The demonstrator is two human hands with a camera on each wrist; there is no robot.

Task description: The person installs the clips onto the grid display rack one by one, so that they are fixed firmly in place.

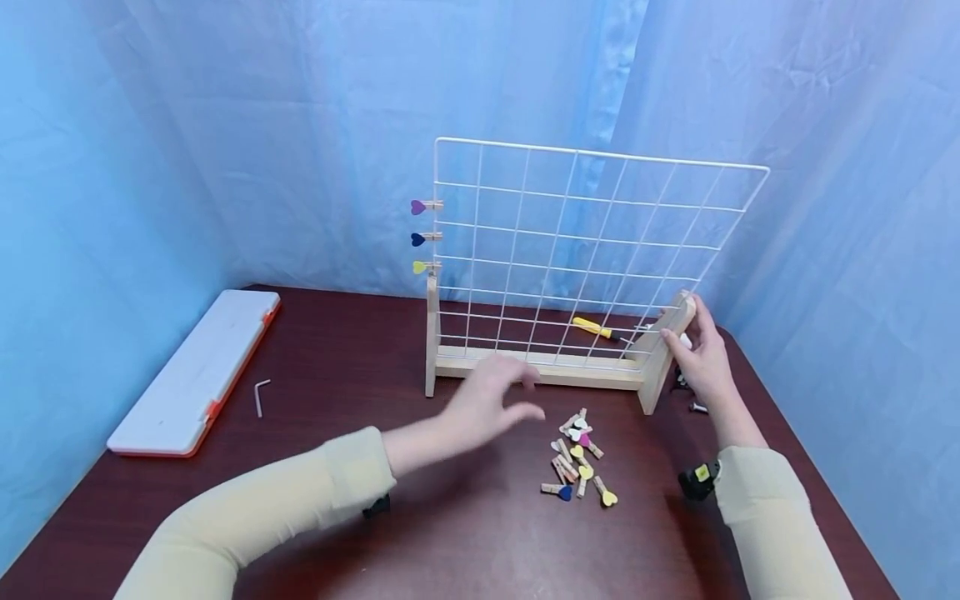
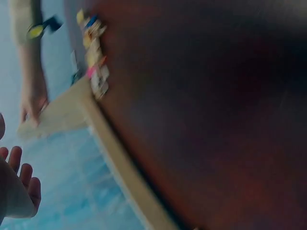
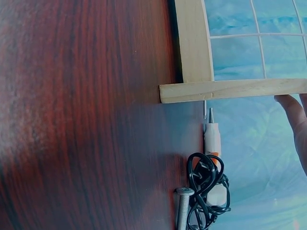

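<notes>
A white wire grid (image 1: 600, 153) stands tilted in a wooden stand with a base bar (image 1: 562, 377) and two side pieces. My right hand (image 1: 707, 362) grips the top of the right side piece (image 1: 657, 371), thumb on the near face. Fingers of that hand (image 3: 293, 115) show at the wood's edge in the right wrist view. My left hand (image 1: 487, 400), fingers apart and holding nothing, hovers before the base bar. Purple (image 1: 417, 207), navy (image 1: 417, 240) and yellow (image 1: 418, 267) heart clothespins sit clipped down the grid's left edge. Several more heart clothespins (image 1: 577, 452) lie heaped in front of the stand.
A white case (image 1: 187, 375) with orange latches and a hex key (image 1: 258, 400) lie at left. Behind the grid is a yellow screwdriver (image 1: 592, 327). Right of the stand are a coiled black cable (image 3: 206, 165), a bolt (image 3: 183, 206) and a white nozzled tool (image 3: 212, 136).
</notes>
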